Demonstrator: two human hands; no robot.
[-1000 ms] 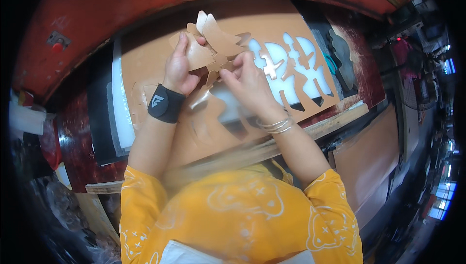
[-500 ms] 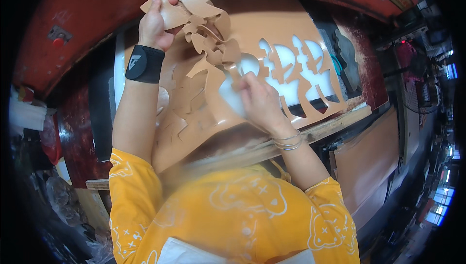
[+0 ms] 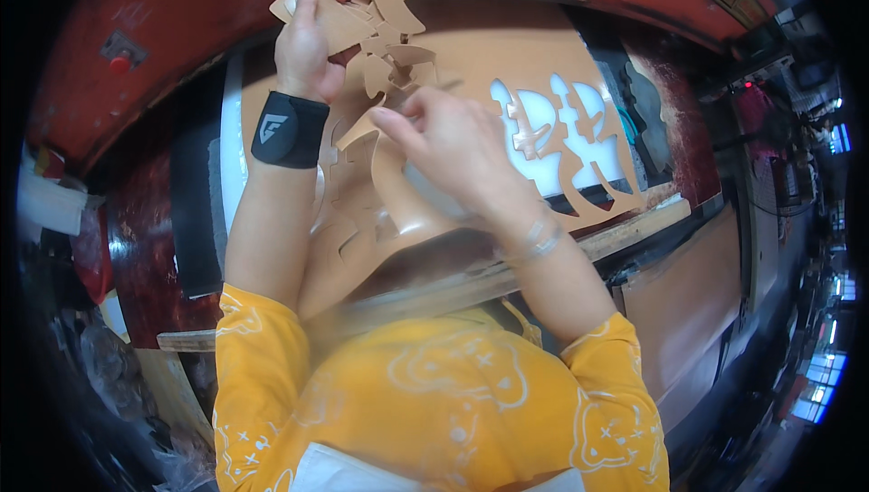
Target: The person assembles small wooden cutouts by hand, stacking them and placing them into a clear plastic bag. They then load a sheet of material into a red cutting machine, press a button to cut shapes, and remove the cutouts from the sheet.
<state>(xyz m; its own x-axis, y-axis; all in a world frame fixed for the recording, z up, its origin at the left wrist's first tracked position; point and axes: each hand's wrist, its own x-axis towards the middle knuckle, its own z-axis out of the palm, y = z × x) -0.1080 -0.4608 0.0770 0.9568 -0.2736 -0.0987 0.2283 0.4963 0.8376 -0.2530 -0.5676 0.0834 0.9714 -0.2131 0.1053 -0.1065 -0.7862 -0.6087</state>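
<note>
My left hand point(image 3: 308, 50) is closed on a fanned bundle of tan cut pieces point(image 3: 391, 1), thin and leather-like, with pointed and curved outlines. More small pieces point(image 3: 387, 71) hang below the bundle. To its right and nearer me, my right hand point(image 3: 457, 143) hovers over the tan sheet point(image 3: 339, 261). Its thumb is stretched toward a narrow tip of the sheet, the index finger is bent apart from it, and nothing shows between them. Whether the thumb touches the sheet I cannot tell. Cut-outs at the sheet's right side show a white board point(image 3: 540, 112) beneath; cut lines run through its left part.
A red machine body point(image 3: 181, 17) with a red button point(image 3: 120, 64) spans the far side. A wooden strip point(image 3: 625, 231) runs along the near edge of the work surface. Brown panels point(image 3: 688, 293) lean at the right, and grey shaped scraps point(image 3: 647, 103) lie beyond the sheet.
My right hand has moved left and slightly away from me, toward the bundle, and its grip has loosened. The hanging pieces now sit closer under my left hand. The view has shifted slightly.
</note>
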